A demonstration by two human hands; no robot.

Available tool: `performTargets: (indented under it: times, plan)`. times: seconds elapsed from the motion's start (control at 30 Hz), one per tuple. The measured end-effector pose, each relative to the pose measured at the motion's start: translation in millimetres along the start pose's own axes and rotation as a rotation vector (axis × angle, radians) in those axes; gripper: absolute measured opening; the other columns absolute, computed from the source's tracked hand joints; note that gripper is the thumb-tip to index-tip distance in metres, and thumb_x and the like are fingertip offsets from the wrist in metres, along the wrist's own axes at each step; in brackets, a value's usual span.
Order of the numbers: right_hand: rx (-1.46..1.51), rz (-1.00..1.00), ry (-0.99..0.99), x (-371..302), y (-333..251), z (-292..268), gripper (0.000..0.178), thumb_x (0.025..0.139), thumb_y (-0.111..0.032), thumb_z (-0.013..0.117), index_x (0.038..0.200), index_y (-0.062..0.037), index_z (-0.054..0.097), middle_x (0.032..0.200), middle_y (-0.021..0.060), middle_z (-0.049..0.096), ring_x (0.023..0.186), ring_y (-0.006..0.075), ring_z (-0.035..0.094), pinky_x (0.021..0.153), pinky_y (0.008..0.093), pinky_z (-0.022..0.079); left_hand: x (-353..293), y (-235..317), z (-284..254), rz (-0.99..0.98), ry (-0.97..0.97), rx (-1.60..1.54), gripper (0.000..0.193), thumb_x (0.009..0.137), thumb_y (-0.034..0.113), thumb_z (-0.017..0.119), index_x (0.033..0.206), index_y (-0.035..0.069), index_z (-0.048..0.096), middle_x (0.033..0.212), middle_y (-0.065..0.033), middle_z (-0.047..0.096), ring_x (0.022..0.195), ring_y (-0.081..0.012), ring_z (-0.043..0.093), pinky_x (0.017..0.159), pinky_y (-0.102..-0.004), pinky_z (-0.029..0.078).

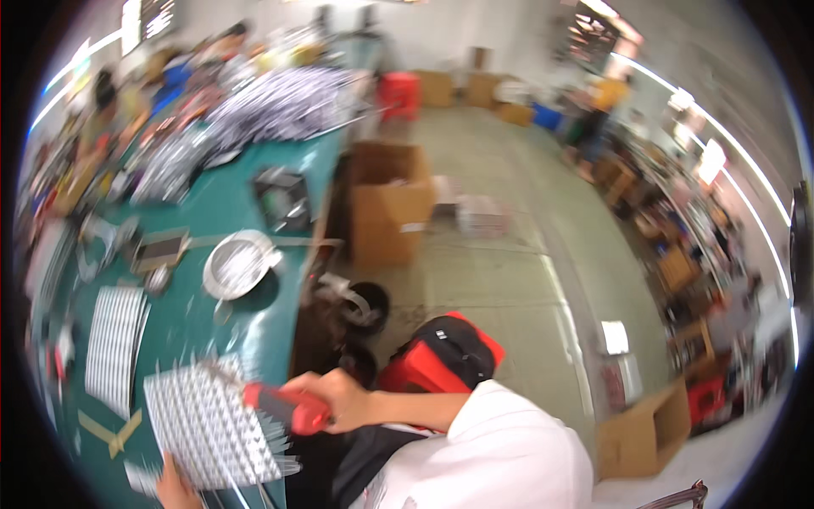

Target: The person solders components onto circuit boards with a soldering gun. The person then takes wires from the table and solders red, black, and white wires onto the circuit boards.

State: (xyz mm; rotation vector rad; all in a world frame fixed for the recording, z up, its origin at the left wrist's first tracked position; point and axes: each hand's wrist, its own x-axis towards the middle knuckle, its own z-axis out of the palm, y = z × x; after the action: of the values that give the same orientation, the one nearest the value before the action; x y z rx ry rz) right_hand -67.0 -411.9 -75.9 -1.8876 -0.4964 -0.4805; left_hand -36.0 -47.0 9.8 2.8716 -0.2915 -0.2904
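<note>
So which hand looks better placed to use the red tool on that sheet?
Probably the right hand: it holds the red tool at the sheet, while the left hand is by the near edge.

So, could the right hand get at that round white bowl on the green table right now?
Probably yes, to reach it: nothing seems to stand between the right hand and the bowl on the green table. But it holds a red tool, likely preventing a proper grip.

Pale gridded sheet (212,433), motion-blurred, broad face up, edges ragged; between 7 and 8 o'clock from the centre of view. Red handheld tool (292,410) toward its 2 o'clock side, nose directed at 10 o'clock; contact unclear.
</note>
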Motion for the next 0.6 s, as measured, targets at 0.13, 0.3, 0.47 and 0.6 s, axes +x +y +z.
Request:
performTargets:
  times: [0.13,0.3,0.47,0.6]
  plan:
    - [-0.143,-0.098,0.050,-0.5,-1.2,-26.5,0.053,0.068,-0.024,0.083,0.111,-0.0044,0.059,0.093,0.0097,0.068,0.073,0.0212,0.068,0.066,0.0325,0.054,-11.7,-15.4,24.9,-0.016,0.037,0.101,0.067,0.072,-0.009,0.048,0.138,-0.002,0.040,0.114,-0.0230,0.061,0.098,-0.0378,0.057,0.083,-0.0441,0.041]
    - [-0.268,0.409,-0.024,-73.2,70.7,-29.6,0.046,0.072,-0.023,0.080,0.107,-0.0052,0.055,0.074,0.0046,0.062,0.064,0.0178,0.065,0.062,0.0307,0.052,-33.5,-3.6,28.0,0.105,0.233,-0.013,0.066,0.071,-0.008,0.054,0.135,0.000,0.041,0.130,-0.0194,0.054,0.107,-0.0340,0.056,0.089,-0.0398,0.041]
    - [0.285,0.343,0.093,-42.9,17.6,-5.9,0.020,0.081,0.003,0.067,0.091,-0.0026,0.050,0.069,0.0022,0.055,0.052,0.0101,0.054,0.050,0.0242,0.044,-55.4,-4.1,27.9,0.063,0.234,-0.030,0.064,0.079,-0.005,0.056,0.140,0.003,0.039,0.122,-0.0184,0.058,0.101,-0.0332,0.057,0.093,-0.0390,0.040]
    - [0.250,0.179,-0.024,-44.4,20.0,-16.3,0.008,0.087,0.001,0.061,0.085,-0.0020,0.053,0.071,0.0042,0.055,0.053,0.0102,0.051,0.050,0.0241,0.044,-65.6,7.8,20.0,-0.019,0.170,-0.120,0.060,0.079,-0.002,0.059,0.137,0.002,0.044,0.125,-0.0188,0.057,0.101,-0.0336,0.056,0.093,-0.0397,0.041]
